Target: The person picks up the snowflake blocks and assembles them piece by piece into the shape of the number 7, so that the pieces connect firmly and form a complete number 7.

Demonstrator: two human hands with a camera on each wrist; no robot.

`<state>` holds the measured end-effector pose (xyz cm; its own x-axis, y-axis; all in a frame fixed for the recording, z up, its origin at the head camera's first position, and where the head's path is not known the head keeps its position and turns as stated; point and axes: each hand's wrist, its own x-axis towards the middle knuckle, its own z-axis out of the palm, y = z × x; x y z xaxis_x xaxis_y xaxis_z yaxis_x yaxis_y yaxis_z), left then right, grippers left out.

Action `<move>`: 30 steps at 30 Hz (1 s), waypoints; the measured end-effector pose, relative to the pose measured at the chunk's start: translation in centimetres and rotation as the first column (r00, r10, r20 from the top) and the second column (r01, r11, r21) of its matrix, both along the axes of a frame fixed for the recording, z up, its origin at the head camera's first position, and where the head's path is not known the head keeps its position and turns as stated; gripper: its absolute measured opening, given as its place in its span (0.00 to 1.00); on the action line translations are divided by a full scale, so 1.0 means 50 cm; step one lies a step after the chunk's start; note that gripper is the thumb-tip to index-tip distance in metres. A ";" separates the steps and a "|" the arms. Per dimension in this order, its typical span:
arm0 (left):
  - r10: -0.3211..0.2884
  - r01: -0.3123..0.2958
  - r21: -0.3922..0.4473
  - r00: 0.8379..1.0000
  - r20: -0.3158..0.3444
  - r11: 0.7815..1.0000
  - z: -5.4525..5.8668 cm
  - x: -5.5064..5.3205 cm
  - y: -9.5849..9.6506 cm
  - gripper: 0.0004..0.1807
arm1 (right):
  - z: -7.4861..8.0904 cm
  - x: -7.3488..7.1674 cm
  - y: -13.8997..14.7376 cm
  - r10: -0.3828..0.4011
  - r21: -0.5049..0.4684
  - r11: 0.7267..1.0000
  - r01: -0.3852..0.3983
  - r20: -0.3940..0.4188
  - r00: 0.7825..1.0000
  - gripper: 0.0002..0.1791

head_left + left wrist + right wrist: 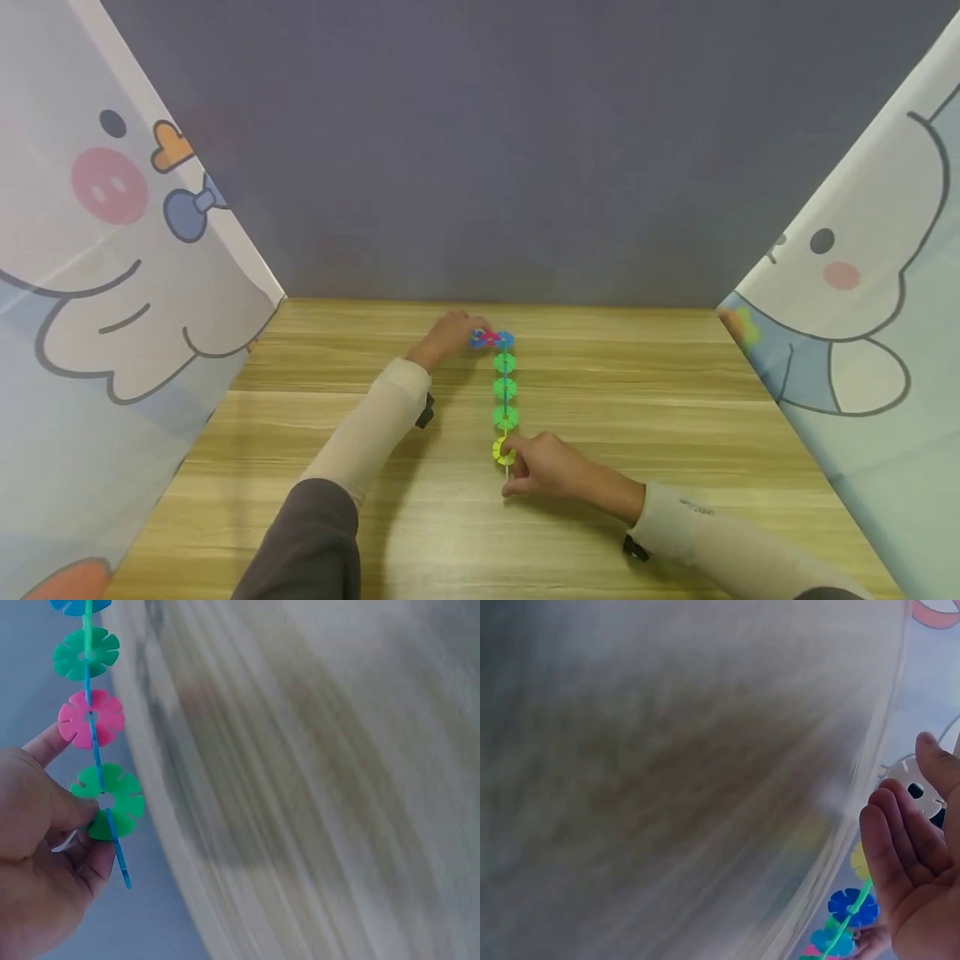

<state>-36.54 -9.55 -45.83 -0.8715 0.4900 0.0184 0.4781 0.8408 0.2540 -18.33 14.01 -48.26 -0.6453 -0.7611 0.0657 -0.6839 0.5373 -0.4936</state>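
Observation:
A chain of slotted plastic flower discs makes a corner, with several green discs [498, 389] in its long stretch. At the far corner sit a blue disc [507, 340] and a pink disc [112, 705]. My left hand [452, 332] pinches a green disc [124, 791] between thumb and fingers; a blue disc [124, 870] juts edge-on from it. Around the near end is my right hand [553, 468], next to a yellow disc [498, 454]. A white disc [928, 796] shows between its thumb and fingers, which are spread apart.
The chain lies over a wood-grain tabletop [637, 375]. Behind it rises a dark grey panel [480, 150]. Cartoon-printed panels flank the left side [180, 292] and right side [862, 375]. Dark devices are strapped under both wrists.

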 end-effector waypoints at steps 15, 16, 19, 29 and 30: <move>-0.026 0.025 0.016 1.000 0.018 1.000 -0.020 0.016 0.016 0.21 | -0.012 0.008 0.009 0.007 0.023 1.000 -0.008 0.067 0.998 0.21; -0.026 0.026 0.014 0.999 0.022 1.000 -0.022 0.016 0.015 0.21 | -0.012 0.007 0.011 0.003 0.025 1.000 -0.005 0.072 0.997 0.21; -0.023 0.022 0.012 0.999 0.040 1.000 -0.024 0.015 0.013 0.24 | -0.011 0.006 0.016 0.001 0.026 1.000 -0.003 0.082 0.997 0.20; -0.060 0.060 -0.009 0.998 0.018 0.998 -0.025 0.021 0.014 0.32 | -0.008 0.005 0.022 0.008 0.050 0.999 -0.013 0.088 0.996 0.23; -0.054 0.054 -0.006 0.998 0.027 0.999 -0.024 0.023 0.014 0.32 | -0.007 0.005 0.023 0.010 0.056 0.998 -0.015 0.094 0.996 0.24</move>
<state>-35.39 -8.85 -47.04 -0.8439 0.5364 -0.0074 0.5161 0.8155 0.2619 -18.08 15.17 -48.63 -0.6370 -0.7700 -0.0378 -0.6429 0.5576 -0.5251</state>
